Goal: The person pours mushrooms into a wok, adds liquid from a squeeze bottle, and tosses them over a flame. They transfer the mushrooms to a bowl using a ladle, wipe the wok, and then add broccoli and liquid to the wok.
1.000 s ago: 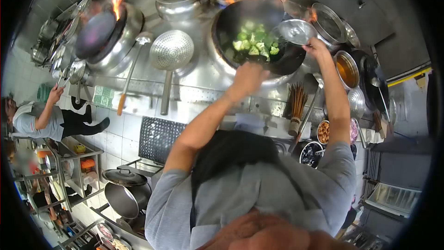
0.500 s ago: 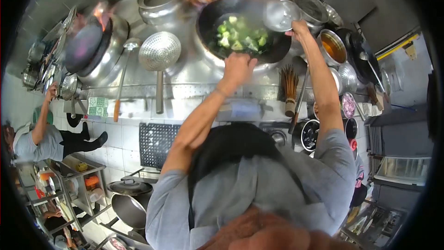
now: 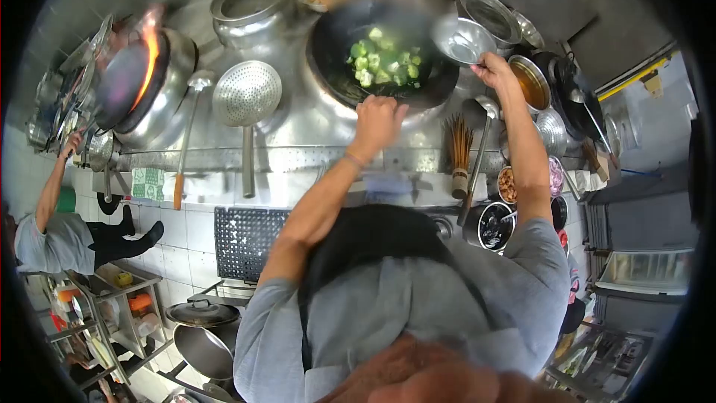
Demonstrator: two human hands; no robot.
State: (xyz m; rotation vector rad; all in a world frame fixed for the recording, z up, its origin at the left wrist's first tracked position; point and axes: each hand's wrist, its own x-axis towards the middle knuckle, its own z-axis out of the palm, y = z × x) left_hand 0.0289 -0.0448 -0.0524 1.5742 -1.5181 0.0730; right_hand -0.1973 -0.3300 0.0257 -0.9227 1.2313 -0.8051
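A black wok [image 3: 328, 67] sits on the stove with green vegetable pieces [image 3: 384, 60] in it, some pale. My left hand [image 3: 379, 125] is closed at the wok's near rim; the part it grips is hidden under the fingers. My right hand [image 3: 496, 71] pinches the near edge of a shiny metal bowl [image 3: 464, 39], held up beside the wok's right rim. No food shows inside the bowl. A ladle [image 3: 477, 149] and a bamboo brush [image 3: 460, 157] lie below my right forearm.
A perforated skimmer [image 3: 247, 93] and a wooden-handled ladle [image 3: 190, 123] lie to the left. At far left a co-worker's hand [image 3: 71, 143] holds another wok [image 3: 127, 82] with a flame. A pot of amber liquid [image 3: 529, 82] stands right, ingredient bowls nearer.
My right hand has moved the bowl slightly right and down, away from above the wok. The vegetables have shifted, and the flame behind the wok is gone. The view has turned slightly.
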